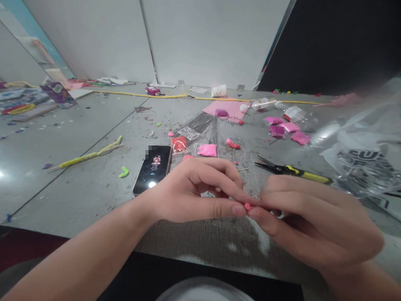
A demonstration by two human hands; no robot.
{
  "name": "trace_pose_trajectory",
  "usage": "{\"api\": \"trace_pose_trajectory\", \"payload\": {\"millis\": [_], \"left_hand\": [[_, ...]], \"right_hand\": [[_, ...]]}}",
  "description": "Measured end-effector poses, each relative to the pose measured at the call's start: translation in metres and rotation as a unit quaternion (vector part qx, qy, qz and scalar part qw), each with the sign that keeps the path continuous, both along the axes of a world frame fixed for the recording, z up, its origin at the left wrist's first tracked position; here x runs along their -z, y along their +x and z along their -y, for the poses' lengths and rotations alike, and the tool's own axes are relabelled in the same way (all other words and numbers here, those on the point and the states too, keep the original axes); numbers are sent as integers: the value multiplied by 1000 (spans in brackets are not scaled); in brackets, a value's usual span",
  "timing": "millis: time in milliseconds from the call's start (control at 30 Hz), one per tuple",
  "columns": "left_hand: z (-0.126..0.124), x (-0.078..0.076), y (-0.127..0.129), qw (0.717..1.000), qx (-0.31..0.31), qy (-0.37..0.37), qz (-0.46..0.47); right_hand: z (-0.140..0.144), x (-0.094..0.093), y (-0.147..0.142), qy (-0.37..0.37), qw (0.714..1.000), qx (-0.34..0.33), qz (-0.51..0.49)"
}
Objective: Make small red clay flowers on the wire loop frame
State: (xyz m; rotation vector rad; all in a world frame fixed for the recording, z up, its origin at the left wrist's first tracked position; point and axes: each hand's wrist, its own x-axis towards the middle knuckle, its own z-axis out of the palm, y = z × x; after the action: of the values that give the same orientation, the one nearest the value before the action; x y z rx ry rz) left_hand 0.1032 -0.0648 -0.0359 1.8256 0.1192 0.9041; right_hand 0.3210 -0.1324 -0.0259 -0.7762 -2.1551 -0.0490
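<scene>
We pinch a small pink-red clay bit (248,206) between the fingertips of both hands: our left hand (200,190) is closed down on it with thumb and forefinger, the other fingers curled, and our right hand (313,217) meets it from the right, its fingers nearly closed on the same bit. The piece sits just above the near edge of the bench (94,184), at the middle of the scene. We judge the step in hand to be shaping or rolling this bit; the next move calls for light, even pressure so it keeps its form. Just beyond our hands lie the pliers (291,169) with yellow grips to the right, a phone (153,169) to the left, and between them a pink clay packet (207,150) beside a red clay packet (179,144). Farther right lie more pink packets (283,127) and a crumpled plastic bag (363,154); a yellow-green pipe cleaner (90,155) lies far left
</scene>
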Motion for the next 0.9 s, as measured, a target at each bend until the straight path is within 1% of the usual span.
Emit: {"api": "trace_pose_trajectory", "payload": {"millis": [200, 333, 567, 633, 767, 900], "left_hand": [[-2, 2, -1, 1000, -19, -10, 9], [-2, 2, -1, 1000, -10, -11, 1], [-2, 0, -2, 1000, -4, 10, -17], [-2, -1, -2, 1000, -4, 14, -14], [-2, -1, 0, 1000, 13, 15, -1], [-2, 1, 2, 1000, 21, 10, 8]], "right_hand": [[-2, 2, 3, -23, 1000, -1, -14], [-3, 4, 3, -38, 998, -17, -36], [-4, 5, 2, -55, 996, -22, -66], [-3, 5, 3, -53, 997, -15, -62], [-1, 4, 3, -52, 997, -4, -61], [-1, 6, 4, -75, 995, -14, -72]]}}
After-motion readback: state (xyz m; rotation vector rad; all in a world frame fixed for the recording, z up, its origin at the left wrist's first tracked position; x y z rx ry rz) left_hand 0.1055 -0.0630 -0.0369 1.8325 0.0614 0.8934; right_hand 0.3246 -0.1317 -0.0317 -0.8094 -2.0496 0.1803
